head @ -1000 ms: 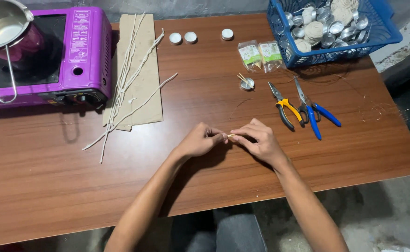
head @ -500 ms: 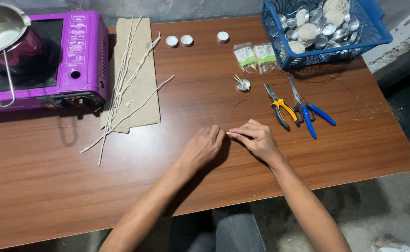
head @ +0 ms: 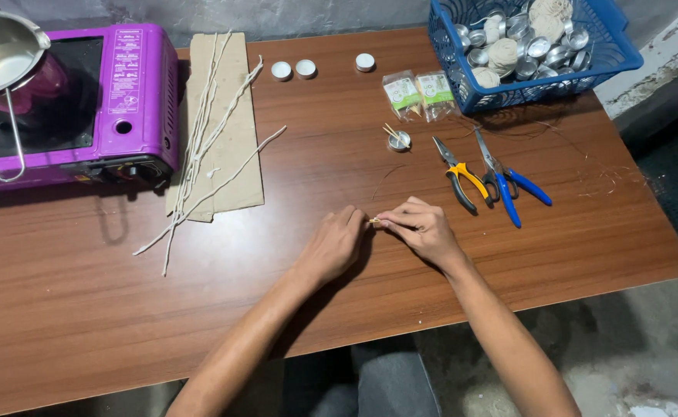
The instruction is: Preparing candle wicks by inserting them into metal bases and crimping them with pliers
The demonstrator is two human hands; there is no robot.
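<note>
small pale stick (head: 373, 222) is lying between the two hands, low over the middle of the bench (head: 300, 255), its long axis running roughly left to right across the view. right hand (head: 424, 230) is pinching the stick's right end between thumb and fingertips, with the remaining fingers curled in. left hand (head: 334, 243) is resting palm down on the bench with fingers extended and relaxed, grasping nothing; its fingertips are sitting just beside the stick's free left end, and whether they are touching it cannot be told. the stick is therefore pointing out of the right hand toward the left hand, and the right hand is the one controlling it. yellow-handled pliers (head: 459, 176) and blue-handled pliers (head: 507, 181) are lying near the right hand, further up the bench. a thin wire (head: 385, 177) is trailing up from the hands
</note>
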